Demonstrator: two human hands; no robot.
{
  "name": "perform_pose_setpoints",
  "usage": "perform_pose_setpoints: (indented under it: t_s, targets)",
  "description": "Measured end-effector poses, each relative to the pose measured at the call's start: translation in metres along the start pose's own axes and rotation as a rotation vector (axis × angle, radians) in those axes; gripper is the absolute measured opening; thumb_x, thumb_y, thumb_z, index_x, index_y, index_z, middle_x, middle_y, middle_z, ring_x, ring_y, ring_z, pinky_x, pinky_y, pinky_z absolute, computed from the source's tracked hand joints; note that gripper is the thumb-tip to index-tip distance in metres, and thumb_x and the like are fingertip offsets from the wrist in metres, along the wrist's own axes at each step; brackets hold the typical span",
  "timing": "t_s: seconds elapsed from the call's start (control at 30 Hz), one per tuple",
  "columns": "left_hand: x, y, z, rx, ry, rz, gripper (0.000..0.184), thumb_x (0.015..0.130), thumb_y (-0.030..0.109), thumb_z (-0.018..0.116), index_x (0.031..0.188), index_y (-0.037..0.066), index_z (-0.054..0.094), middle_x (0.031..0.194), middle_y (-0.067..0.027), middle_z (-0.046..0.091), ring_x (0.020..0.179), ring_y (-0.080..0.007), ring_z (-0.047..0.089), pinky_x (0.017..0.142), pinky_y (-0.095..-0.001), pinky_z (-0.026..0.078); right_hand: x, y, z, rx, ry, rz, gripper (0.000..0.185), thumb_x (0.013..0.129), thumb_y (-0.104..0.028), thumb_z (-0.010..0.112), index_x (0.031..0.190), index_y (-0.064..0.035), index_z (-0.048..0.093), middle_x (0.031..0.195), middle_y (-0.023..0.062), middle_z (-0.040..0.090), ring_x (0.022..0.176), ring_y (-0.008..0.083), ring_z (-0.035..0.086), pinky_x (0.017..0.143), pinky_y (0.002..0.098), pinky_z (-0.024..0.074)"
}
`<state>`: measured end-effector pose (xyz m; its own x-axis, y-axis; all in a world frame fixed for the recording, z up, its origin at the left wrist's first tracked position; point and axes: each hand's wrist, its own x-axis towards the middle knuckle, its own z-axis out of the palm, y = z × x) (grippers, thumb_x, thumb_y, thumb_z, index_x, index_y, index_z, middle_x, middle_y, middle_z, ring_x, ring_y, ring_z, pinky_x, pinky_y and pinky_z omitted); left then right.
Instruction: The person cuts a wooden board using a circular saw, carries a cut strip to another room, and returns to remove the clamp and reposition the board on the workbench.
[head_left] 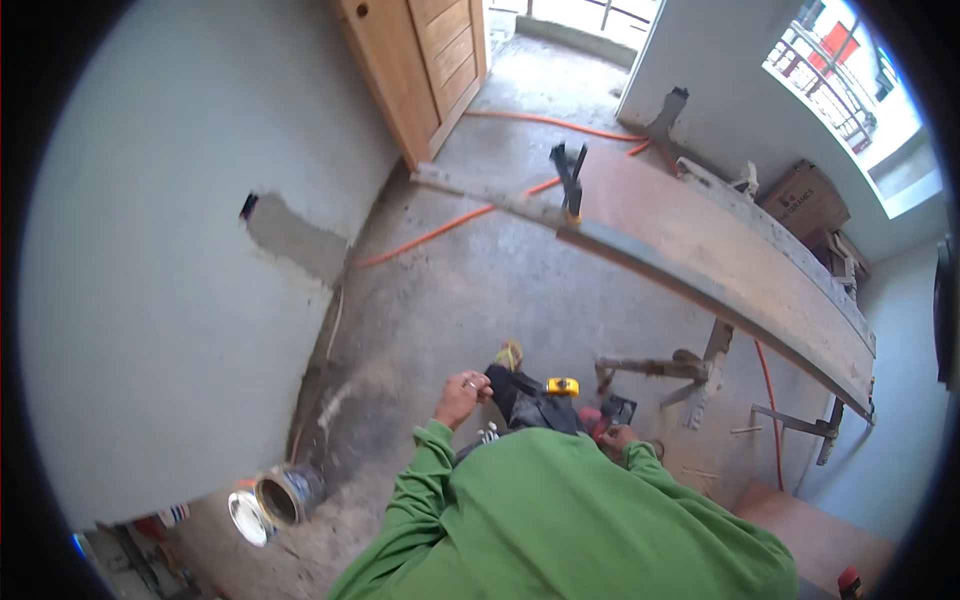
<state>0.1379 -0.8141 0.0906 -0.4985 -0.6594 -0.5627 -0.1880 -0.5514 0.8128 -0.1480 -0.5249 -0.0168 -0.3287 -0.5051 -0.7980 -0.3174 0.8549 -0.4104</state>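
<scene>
My left hand is raised beside my left thigh, its fingers curled together. Whatever may be pinched in them is too small to make out. At my right side, my right hand is closed at a red and black tool; its exact kind cannot be told, and my sleeve and body hide part of the grip. A yellow tape measure shows at the front of my dark trousers, between my two hands. Below my left hand, a foot in a yellow-strapped sandal is on the concrete floor.
A long board bench on metal supports stands ahead to the right, with a clamp at its near end. Orange conduit crosses the floor. A wooden door stands open ahead. Paint cans lie by the left wall.
</scene>
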Motion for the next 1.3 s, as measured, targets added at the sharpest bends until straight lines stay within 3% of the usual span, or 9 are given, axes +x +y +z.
perform_pose_setpoints:
  t_s: [0.1,0.33,0.5,0.57,0.6,0.83,0.9,1.1,1.3]
  targets:
    - [0.064,0.038,0.007,0.116,-0.126,0.026,0.02,0.088,0.013,0.048,0.086,-0.003,0.06,0.073,-0.006,0.061,0.067,-0.0119,0.056,0.063,-0.0253,0.047,0.061,-0.052,-0.031,0.577,0.182,-0.085,0.029,0.081,-0.025,0.061,0.093,0.0009,0.062,0.08,0.0122,0.065,0.069,0.0156,0.062,0.059,0.0297,0.0513]
    - [0.212,0.137,0.021,0.245,-0.302,0.134,0.034,0.086,0.03,0.057,0.094,-0.003,0.061,0.083,-0.0075,0.064,0.075,-0.0128,0.058,0.072,-0.0261,0.047,0.063,-0.214,-0.126,0.661,0.474,-0.235,0.025,0.081,-0.02,0.06,0.091,0.0032,0.059,0.074,0.0104,0.063,0.065,0.016,0.063,0.058,0.0265,0.0508]
    - [0.322,0.179,0.062,0.587,-0.137,0.239,0.052,0.075,0.037,0.067,0.108,-0.002,0.056,0.1,-0.0133,0.061,0.098,-0.0231,0.058,0.086,-0.0339,0.044,0.083,-0.196,-0.097,0.611,0.616,-0.182,0.022,0.079,-0.02,0.063,0.085,0.0009,0.061,0.07,0.0089,0.062,0.061,0.0141,0.06,0.057,0.0295,0.0486]
    - [0.332,0.233,0.083,1.325,-0.284,0.83,0.07,0.067,0.038,0.071,0.121,0.0,0.047,0.125,-0.0168,0.048,0.119,-0.0299,0.043,0.102,-0.0442,0.029,0.082,-0.173,-0.074,0.456,0.738,-0.094,0.022,0.078,-0.021,0.064,0.081,0.0009,0.061,0.067,0.0092,0.061,0.061,0.0137,0.059,0.059,0.0312,0.0486]
    - [0.356,0.235,0.093,1.427,-0.326,0.846,0.082,0.061,0.04,0.072,0.128,0.002,0.04,0.136,-0.0158,0.036,0.13,-0.0327,0.027,0.108,-0.0529,0.013,0.069,-0.168,-0.061,0.513,0.76,-0.026,0.021,0.079,-0.021,0.063,0.079,0.0002,0.061,0.069,0.0084,0.062,0.061,0.0149,0.06,0.058,0.0305,0.0492]
    - [0.484,0.274,0.139,1.816,-0.911,1.203,0.065,0.061,0.032,0.067,0.119,0.006,0.051,0.116,-0.0131,0.055,0.123,-0.0306,0.039,0.107,-0.0598,0.007,-0.011,-0.193,0.031,1.229,0.676,0.913,0.044,0.088,-0.042,0.051,0.099,0.0006,0.058,0.086,0.016,0.061,0.074,0.0239,0.06,0.054,0.0406,0.0485]
    - [0.5,0.289,0.159,2.025,-1.314,1.129,0.065,0.061,0.047,0.069,0.109,0.005,0.057,0.111,-0.0115,0.057,0.118,-0.0296,0.042,0.105,-0.0608,0.01,-0.028,-0.229,0.046,1.332,0.783,0.944,0.019,0.082,-0.021,0.061,0.083,-0.0021,0.06,0.068,0.008,0.061,0.053,0.019,0.06,0.046,0.0336,0.0507]
    - [0.532,0.262,0.207,1.741,-2.247,0.159,0.08,0.061,0.055,0.075,0.115,0.002,0.05,0.111,-0.0163,0.057,0.106,-0.0309,0.052,0.089,-0.0374,0.04,-0.045,-0.354,0.108,1.497,0.863,1.147,0.022,0.082,-0.022,0.06,0.092,-0.002,0.058,0.073,0.009,0.062,0.059,0.0201,0.063,0.048,0.0346,0.0526]
    - [0.537,0.241,0.228,1.651,-2.323,-0.04,0.057,0.056,0.038,0.083,0.092,0.001,0.058,0.081,-0.0128,0.06,0.078,-0.0254,0.058,0.07,-0.0373,0.046,-0.022,-0.466,0.142,1.759,0.791,1.341,0.026,0.076,-0.02,0.061,0.094,-0.0018,0.061,0.075,0.0108,0.064,0.062,0.0205,0.065,0.047,0.0322,0.0521]
